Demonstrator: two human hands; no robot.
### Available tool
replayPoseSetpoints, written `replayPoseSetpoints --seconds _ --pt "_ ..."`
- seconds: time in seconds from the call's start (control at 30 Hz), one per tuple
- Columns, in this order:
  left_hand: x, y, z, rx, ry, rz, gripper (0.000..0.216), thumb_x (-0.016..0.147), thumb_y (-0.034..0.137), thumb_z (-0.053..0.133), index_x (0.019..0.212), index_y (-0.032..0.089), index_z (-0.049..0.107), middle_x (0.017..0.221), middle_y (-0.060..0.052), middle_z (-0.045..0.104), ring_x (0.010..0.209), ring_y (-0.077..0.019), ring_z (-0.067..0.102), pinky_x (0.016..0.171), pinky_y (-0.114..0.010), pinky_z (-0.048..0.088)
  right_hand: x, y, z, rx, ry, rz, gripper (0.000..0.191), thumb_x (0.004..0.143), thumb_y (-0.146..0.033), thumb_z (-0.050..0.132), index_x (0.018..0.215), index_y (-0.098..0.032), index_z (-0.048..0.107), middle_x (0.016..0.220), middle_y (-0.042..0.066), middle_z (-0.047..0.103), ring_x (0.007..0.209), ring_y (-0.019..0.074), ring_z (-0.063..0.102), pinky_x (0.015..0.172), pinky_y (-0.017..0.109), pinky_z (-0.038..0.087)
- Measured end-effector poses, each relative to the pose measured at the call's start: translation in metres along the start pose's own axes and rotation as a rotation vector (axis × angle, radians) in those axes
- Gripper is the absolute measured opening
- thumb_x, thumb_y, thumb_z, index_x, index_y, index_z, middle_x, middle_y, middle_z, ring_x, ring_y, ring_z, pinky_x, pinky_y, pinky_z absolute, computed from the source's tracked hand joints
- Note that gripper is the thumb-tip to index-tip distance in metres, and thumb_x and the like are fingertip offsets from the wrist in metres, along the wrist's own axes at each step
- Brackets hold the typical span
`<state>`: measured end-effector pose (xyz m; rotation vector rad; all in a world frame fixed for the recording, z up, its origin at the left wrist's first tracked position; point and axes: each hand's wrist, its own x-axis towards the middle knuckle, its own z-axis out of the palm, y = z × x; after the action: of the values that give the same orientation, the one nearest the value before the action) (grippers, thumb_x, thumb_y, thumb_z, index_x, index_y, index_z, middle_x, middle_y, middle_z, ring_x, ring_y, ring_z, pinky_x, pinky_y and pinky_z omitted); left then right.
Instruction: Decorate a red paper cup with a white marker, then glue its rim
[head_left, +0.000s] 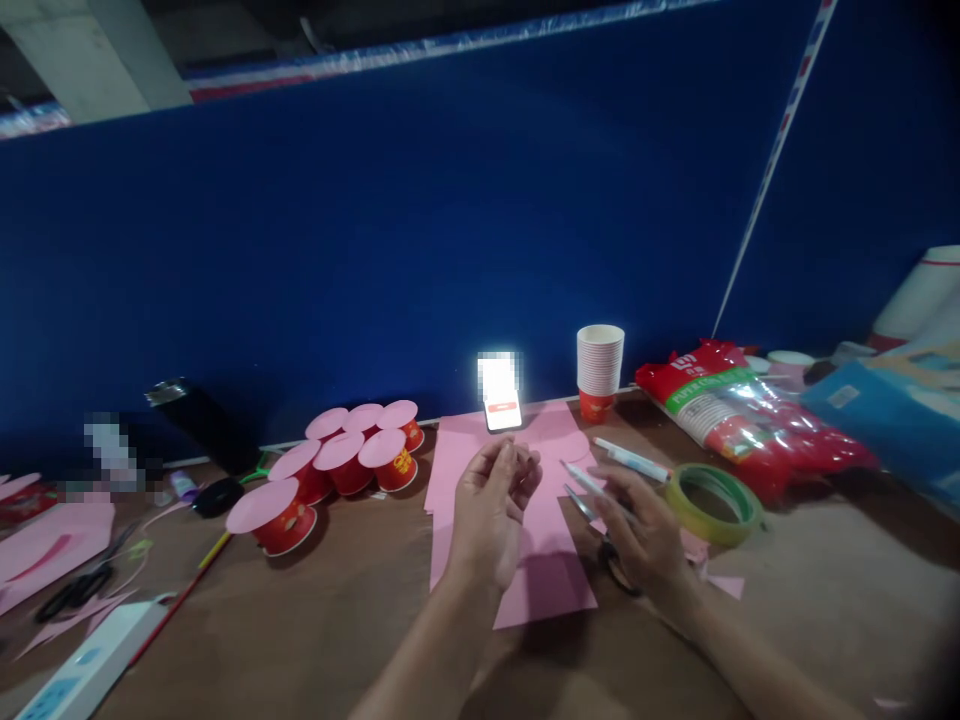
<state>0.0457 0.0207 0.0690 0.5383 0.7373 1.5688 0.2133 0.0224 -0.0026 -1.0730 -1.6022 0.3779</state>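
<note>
My left hand [491, 510] hovers over a sheet of pink paper [551, 575], fingers curled together at the tips; what they pinch, if anything, I cannot make out. My right hand [637, 530] rests on the paper's right side, holding scissors [589, 500] whose blades point up-left. Two white pens [630, 460] lie just beyond the right hand. A lit phone [501, 392] stands behind the paper against the blue partition.
Several red paper cups capped with pink discs [345, 465] sit left of the paper. A stack of cups [599, 372], a red plastic pack [742, 420] and a green tape roll [714, 503] are at right. Black scissors [75, 590], a power strip [90, 665] and pink scraps lie at left.
</note>
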Motion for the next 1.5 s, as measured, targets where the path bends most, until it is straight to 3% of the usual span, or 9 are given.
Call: replayPoseSetpoints --seconds 0.1,0.27,0.7,1.2,1.5 --pt "0.003 -0.007 -0.003 0.006 0.014 -0.026 0.029 0.070 0.028 0.081 0.090 0.016 0.065 0.078 0.001 0.067 0.077 -0.0110 0.068 0.078 -0.025 0.054 -0.006 -0.013 0.003 -0.017 -0.059 -0.072 0.017 0.092 -0.029 0.051 0.095 -0.021 0.066 0.082 0.004 0.072 0.067 0.0169 0.066 0.065 0.027 0.053" --pt "0.001 -0.011 -0.003 0.048 0.027 -0.012 0.034 0.067 0.029 0.083 0.092 0.016 0.064 0.078 0.000 0.068 0.077 -0.0127 0.068 0.083 -0.030 0.053 -0.005 -0.023 0.003 -0.063 -0.041 -0.091 0.018 0.092 -0.029 0.051 0.094 -0.022 0.067 0.085 0.004 0.074 0.073 0.0181 0.069 0.069 0.028 0.054" --pt "0.002 -0.015 -0.008 0.120 0.027 0.042 0.030 0.069 0.030 0.081 0.090 0.015 0.066 0.081 -0.002 0.071 0.080 -0.0130 0.068 0.090 -0.034 0.052 -0.001 -0.010 0.003 -0.042 -0.047 -0.089 0.015 0.092 -0.027 0.054 0.095 -0.021 0.067 0.086 0.003 0.073 0.073 0.0163 0.068 0.069 0.025 0.052" --pt "0.000 -0.026 -0.011 0.275 -0.029 0.079 0.029 0.072 0.032 0.079 0.093 0.015 0.068 0.085 -0.002 0.070 0.082 -0.0132 0.068 0.086 -0.033 0.054 -0.001 -0.001 0.006 -0.015 -0.079 -0.105 0.017 0.092 -0.027 0.054 0.098 -0.019 0.068 0.093 0.004 0.075 0.083 0.0177 0.071 0.073 0.025 0.054" --pt "0.000 -0.032 -0.012 0.384 -0.035 0.121 0.023 0.075 0.030 0.075 0.091 0.015 0.067 0.081 -0.002 0.070 0.080 -0.0128 0.067 0.084 -0.031 0.055 0.001 -0.003 0.005 -0.013 -0.109 -0.082 0.020 0.094 -0.027 0.052 0.095 -0.019 0.070 0.088 0.003 0.075 0.077 0.0163 0.071 0.070 0.023 0.053"
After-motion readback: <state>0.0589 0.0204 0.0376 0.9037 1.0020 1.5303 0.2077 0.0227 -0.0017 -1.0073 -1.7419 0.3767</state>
